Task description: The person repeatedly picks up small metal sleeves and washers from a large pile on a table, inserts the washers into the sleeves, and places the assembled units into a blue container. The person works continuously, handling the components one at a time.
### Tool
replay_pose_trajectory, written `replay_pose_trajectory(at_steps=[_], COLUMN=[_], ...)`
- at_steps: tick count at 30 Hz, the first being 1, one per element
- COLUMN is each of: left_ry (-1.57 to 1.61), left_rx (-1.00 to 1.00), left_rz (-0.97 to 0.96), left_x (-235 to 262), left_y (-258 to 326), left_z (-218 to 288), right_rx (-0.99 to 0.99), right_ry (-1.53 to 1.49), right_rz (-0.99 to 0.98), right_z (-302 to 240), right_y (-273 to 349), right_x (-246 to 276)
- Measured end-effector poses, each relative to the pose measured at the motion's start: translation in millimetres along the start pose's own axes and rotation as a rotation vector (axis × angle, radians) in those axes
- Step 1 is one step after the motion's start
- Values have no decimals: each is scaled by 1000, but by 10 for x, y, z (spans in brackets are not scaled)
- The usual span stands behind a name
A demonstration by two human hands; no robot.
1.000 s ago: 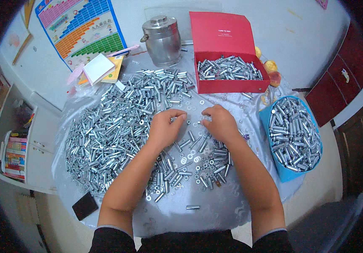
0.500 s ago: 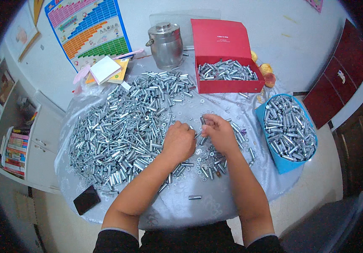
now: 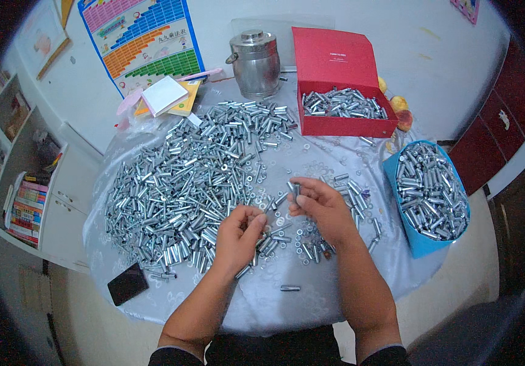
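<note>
My right hand (image 3: 326,213) pinches a short shiny metal sleeve (image 3: 296,190) upright between thumb and fingers, above the table's middle. My left hand (image 3: 238,239) is at the near right edge of a big heap of metal sleeves, bolts and washers (image 3: 183,177). Its fingers are curled with the thumb against them; whatever may be inside is too small or hidden to tell. Between and below my hands lie loose washers (image 3: 300,239) and more sleeves. One single sleeve (image 3: 290,288) lies apart near the front of the table.
A red open box (image 3: 348,126) and a blue container (image 3: 424,245) at the right hold metal fasteners. Behind the heap stand a steel pot (image 3: 255,67) and stacked notepads (image 3: 165,96). A dark phone (image 3: 128,284) lies at the table's left front. Bookshelves (image 3: 28,207) are at the left.
My left hand has drawn back toward me and away from my right hand, turning so its thumb shows. My right hand still pinches the sleeve. The whole view has shifted slightly.
</note>
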State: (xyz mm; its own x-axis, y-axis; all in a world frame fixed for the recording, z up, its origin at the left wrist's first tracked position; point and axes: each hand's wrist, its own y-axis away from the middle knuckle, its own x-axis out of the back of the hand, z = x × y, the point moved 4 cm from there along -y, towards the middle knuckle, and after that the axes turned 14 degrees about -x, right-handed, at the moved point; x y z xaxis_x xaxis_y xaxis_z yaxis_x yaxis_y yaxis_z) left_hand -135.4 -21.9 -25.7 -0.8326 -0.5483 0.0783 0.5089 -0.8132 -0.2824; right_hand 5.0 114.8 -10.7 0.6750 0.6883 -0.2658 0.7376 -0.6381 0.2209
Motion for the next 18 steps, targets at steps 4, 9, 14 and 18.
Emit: replay_pose_trajectory(at_steps=[4, 9, 14, 18], left_ry=[98, 18, -55, -132], left_rx=[-71, -170, -232, -314], left_rz=[35, 52, 19, -15], left_x=[64, 119, 127, 116], left_y=[6, 16, 9, 7], left_z=[-59, -48, -6, 42], right_rx=[24, 84, 197, 289], right_ry=[95, 226, 314, 492], right_rz=[-32, 5, 64, 104], right_z=[7, 8, -28, -25], right_y=[97, 122, 169, 154], right_x=[-35, -47, -124, -118])
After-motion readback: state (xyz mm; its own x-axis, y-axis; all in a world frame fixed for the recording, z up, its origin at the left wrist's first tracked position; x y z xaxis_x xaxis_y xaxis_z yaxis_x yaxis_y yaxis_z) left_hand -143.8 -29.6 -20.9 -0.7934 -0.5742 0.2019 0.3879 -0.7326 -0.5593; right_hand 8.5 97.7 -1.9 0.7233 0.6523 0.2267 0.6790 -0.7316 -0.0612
